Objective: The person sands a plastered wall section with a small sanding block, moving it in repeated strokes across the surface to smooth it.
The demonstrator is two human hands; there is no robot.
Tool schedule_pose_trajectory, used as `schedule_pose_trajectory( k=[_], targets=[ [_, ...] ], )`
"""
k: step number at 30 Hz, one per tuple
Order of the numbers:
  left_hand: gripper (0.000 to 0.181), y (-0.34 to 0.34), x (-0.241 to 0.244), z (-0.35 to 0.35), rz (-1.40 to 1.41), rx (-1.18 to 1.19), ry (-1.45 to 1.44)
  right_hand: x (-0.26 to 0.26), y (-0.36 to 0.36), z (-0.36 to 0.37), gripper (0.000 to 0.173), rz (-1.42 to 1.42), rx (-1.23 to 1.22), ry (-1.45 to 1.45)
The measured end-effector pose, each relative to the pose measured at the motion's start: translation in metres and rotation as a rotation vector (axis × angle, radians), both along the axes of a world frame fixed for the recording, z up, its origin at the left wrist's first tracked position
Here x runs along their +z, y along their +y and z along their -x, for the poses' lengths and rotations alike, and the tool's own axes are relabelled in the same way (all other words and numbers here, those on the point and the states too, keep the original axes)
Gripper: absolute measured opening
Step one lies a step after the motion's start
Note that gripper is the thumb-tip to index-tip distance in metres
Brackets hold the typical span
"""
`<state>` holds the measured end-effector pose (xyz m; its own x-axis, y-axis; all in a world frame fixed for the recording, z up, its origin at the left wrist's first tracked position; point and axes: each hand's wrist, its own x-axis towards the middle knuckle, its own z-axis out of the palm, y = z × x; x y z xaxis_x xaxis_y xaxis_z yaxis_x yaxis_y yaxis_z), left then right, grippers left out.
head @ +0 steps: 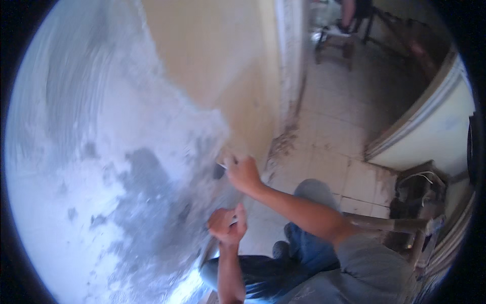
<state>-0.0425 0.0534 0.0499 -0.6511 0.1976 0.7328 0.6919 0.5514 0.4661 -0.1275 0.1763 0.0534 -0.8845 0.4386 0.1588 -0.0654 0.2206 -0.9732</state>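
Observation:
A wall (152,98) with rough whitish and grey patches and a yellowish painted part fills the left and middle of the view. My right hand (243,173) is closed on a small flat tool (221,161), blurred, possibly a scraper, held at the wall by the border of the grey patch and the painted part. Below it my left hand (229,224) is raised near the wall with its fingers curled; a small pale spot shows between thumb and fingers, and whether it is a held object is unclear.
A wooden chair or frame (391,222) stands close at the right, beside a dark box-like object with a pale cable (421,174). Crumbs of debris (283,144) lie along the wall's foot on the tiled floor (326,129). Beyond the doorway, a person's limb (347,15) shows near a small stool (336,43).

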Motion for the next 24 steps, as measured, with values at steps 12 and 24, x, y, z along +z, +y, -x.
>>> schedule_pose_trajectory(
  k=[12,24],
  targets=[
    [0.025,-0.002,0.001,0.002,-0.066,-0.005,-0.028,-0.003,-0.004,0.013,0.038,0.159,-0.025,-0.015],
    [0.028,0.002,-0.001,0.004,-0.080,0.003,0.012,0.005,-0.010,-0.004,0.031,0.173,0.014,-0.061]
  ],
)
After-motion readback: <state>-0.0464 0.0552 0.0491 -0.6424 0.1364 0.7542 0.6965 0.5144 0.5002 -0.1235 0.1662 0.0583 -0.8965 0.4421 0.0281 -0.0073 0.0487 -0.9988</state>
